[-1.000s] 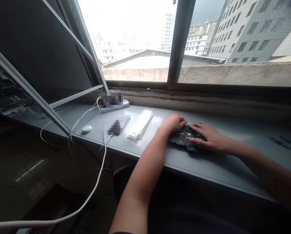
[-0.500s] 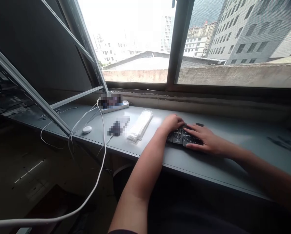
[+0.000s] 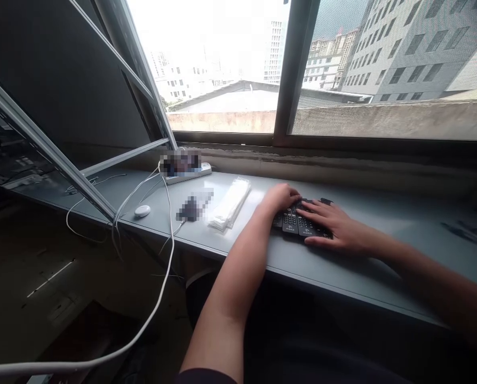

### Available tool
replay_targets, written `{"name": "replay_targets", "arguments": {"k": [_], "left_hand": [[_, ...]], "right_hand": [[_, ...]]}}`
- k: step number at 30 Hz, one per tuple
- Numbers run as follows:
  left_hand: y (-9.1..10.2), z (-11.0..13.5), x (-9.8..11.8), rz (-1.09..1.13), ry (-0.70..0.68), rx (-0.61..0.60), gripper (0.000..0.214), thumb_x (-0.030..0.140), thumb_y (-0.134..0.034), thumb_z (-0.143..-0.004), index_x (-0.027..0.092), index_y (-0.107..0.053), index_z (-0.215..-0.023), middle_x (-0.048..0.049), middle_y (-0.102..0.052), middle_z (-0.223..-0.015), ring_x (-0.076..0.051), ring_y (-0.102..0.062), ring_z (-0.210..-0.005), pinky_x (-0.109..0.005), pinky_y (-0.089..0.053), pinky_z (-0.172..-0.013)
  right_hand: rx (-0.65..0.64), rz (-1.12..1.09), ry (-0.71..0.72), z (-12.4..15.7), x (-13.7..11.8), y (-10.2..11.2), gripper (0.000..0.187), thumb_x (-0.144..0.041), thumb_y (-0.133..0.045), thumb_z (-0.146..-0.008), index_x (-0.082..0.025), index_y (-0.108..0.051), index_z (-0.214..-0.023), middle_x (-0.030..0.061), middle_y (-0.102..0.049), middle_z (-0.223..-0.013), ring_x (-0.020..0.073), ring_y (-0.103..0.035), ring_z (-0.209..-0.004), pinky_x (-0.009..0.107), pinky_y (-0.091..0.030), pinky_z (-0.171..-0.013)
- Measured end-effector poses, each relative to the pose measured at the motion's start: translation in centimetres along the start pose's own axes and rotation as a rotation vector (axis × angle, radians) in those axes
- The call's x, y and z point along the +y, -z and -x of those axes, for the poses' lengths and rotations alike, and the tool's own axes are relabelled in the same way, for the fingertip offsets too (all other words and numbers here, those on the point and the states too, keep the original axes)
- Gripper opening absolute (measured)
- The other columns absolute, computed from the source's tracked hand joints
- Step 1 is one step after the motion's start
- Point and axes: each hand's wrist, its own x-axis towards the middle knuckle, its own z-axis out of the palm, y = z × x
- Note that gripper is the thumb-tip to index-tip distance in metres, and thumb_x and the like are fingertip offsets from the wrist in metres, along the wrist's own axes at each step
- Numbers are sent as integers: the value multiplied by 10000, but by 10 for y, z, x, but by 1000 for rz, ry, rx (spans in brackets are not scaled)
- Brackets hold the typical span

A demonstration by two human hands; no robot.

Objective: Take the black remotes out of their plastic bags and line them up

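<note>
Several black remote controls (image 3: 290,221) lie side by side on the grey table, their buttons facing up and their near ends toward me. My left hand (image 3: 283,197) is at their far left end, fingers bent together against them; part of its fingertips is hidden. Across the right side of the row rests my right hand (image 3: 340,226), with its fingers stretched out and spread over the remotes and its thumb along the near end. It covers much of the rightmost remotes.
Left of my left arm lie flat clear plastic bags (image 3: 230,205). Farther left are a blurred-out item (image 3: 190,208), a white round device (image 3: 142,211) and a power strip (image 3: 190,175). A white cable (image 3: 168,256) hangs across the table edge. A metal frame (image 3: 78,181) slants at left.
The remote controls under my hands sit closer together and slightly shifted, and more of their near ends shows. My right hand's fingers have moved slightly over them. The view has tilted a little.
</note>
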Motion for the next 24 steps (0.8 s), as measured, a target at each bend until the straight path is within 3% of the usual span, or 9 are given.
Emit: {"name": "replay_targets", "arguments": {"k": [7,13,18,24], "left_hand": [[5,-3,-5,-9,-4,11,338,389,-672,-1144,253,-921,-1328,-86,-887,-1317,-241,-796,-1227,-295,-587,-1102],[14,11,15,-156,13,1,461,485,-544,-1190,235,-912,-1314,-151,-826,-1418,-321,-725,-1363,-403,-552,-1174],[8,21,35,-204,107,-53,570,580,-458,-1195,236,-849,-1426,-179,-716,-1571,-390,-602,-1508,-534,-440,-1303],[3,20,34,-152,158,-75,595,557,-353,-1217,339,-786,-1562,-148,-643,-1647,-384,-552,-1553,-563,-399,-1334]], "right_hand": [[58,15,8,-8,0,-4,929,-892,-608,-1040,-386,-557,-1817,100,-382,-1929,517,-285,-1793,819,-190,-1413],[129,9,64,-7,-9,1,878,-846,-654,-1042,-361,-624,-1774,118,-509,-1867,533,-426,-1731,800,-287,-1402],[160,22,84,-7,-24,2,838,-831,-652,-1059,-360,-654,-1752,113,-538,-1852,527,-479,-1700,763,-328,-1407],[166,19,36,-12,-26,-5,766,-802,-570,-1120,-352,-677,-1730,118,-526,-1861,517,-496,-1691,784,-336,-1390]]}}
